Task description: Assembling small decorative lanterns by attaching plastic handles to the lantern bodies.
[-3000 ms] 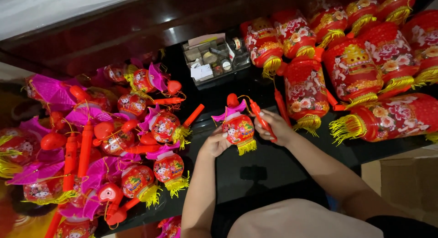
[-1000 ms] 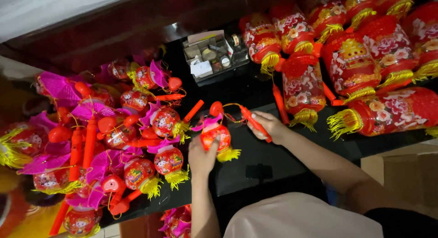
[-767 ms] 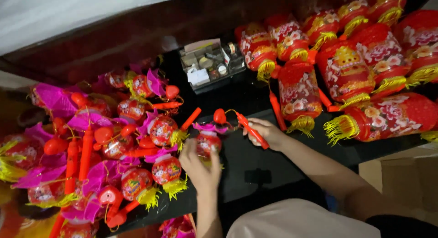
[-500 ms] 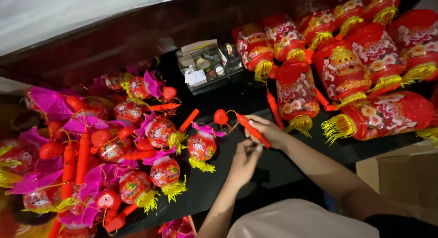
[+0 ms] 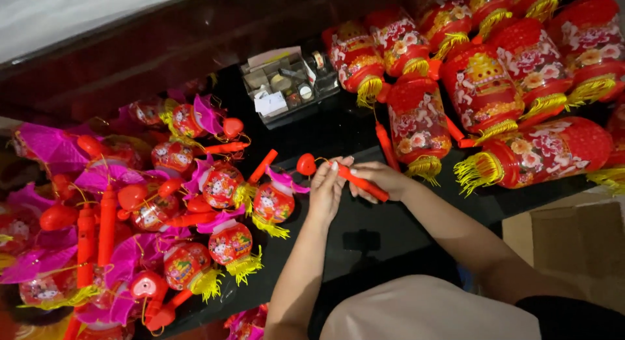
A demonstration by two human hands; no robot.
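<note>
My right hand (image 5: 381,179) grips a red stick handle (image 5: 362,182) above the black table (image 5: 355,232). My left hand (image 5: 327,188) has its fingers on the stick's far end, beside a red heart-shaped tip (image 5: 306,163) and a thin cord. A small round red lantern with pink wings and a yellow tassel (image 5: 274,203) lies on the table just left of my left hand. It rests at the edge of a pile of like small lanterns (image 5: 163,210).
Large red lanterns with flower prints and yellow tassels (image 5: 495,99) fill the table's right and back. A clear box of small parts (image 5: 286,86) stands at the back middle. A cardboard box (image 5: 576,245) sits at the lower right. A dark wooden wall runs behind.
My left hand set the small lantern down at the pile's edge, let go of it, and came back to the stick in my right hand.
</note>
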